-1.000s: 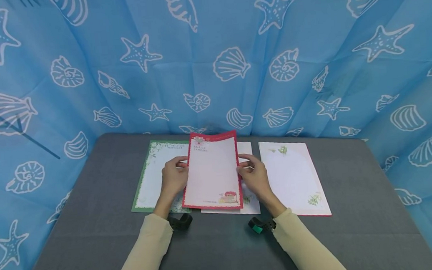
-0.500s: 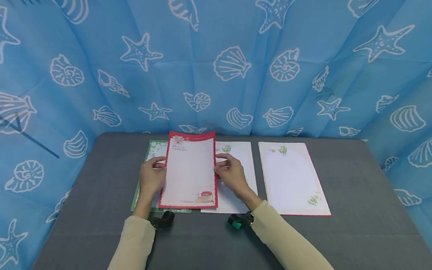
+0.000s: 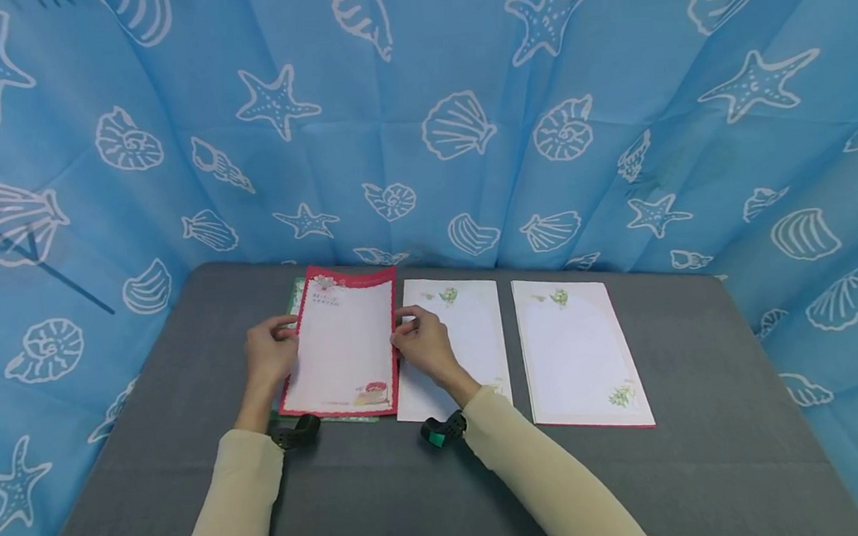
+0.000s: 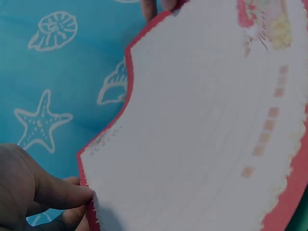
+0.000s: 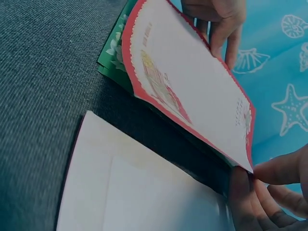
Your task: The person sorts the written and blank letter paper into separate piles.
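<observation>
A red-bordered sheet of letter paper [image 3: 340, 345] hovers bowed over a green-bordered sheet [image 3: 296, 294] at the left of the table. My left hand [image 3: 269, 354] pinches its left edge between thumb and fingers. On the opposite edge, my right hand [image 3: 425, 343] pinches it the same way. In the right wrist view the red sheet [image 5: 192, 72] curves above the green paper [image 5: 115, 55], whose corner pokes out below. Both edges of the red sheet [image 4: 202, 115] are held in the left wrist view too, with the left thumb [image 4: 72, 192] on top.
Right of the red sheet lies a white sheet with green leaf prints [image 3: 471, 340]. Farther right is a similar white stack [image 3: 580, 349] with a red edge beneath. All rest on a grey cloth-covered table [image 3: 708, 414]. A blue shell-patterned curtain [image 3: 390, 138] hangs behind.
Both hands have carried the red-bordered sheet leftward, from over the middle white sheet to over the green-bordered one. The middle white sheet is now mostly uncovered.
</observation>
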{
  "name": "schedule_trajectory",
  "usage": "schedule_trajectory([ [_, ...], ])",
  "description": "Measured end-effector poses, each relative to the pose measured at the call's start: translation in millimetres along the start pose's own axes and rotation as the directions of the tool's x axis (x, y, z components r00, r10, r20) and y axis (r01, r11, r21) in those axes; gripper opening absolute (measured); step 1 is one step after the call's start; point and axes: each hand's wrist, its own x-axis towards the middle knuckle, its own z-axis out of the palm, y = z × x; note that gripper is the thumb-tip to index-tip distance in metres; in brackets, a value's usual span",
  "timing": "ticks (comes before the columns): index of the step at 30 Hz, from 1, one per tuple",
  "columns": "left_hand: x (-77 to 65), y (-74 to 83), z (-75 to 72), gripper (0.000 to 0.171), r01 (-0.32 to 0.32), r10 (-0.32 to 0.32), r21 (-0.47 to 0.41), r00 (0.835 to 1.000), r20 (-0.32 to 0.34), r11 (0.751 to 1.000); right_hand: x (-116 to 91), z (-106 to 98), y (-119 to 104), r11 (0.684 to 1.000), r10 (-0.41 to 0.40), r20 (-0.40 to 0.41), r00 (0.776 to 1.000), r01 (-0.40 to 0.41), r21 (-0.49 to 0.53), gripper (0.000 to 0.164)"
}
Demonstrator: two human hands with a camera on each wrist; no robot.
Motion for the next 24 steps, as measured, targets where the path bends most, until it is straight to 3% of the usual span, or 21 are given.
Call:
schedule_trajectory([
  [12, 1.1, -2.0, -6.3, 0.04, 0.036, -0.029, 0.122, 0.998, -0.059, 0.992, 2.9, 12.0, -3.9, 0.988, -0.002, 0.062, 0.998, 0.011, -0.156, 0.038],
  [24, 1.2, -4.3, -4.0, 0.04, 0.07, -0.068, 0.182, 0.998, -0.018, 0.981, 5.3, 16.0, -10.7, 0.974, 0.047, 0.099, 0.994, -0.024, -0.226, 0.044],
])
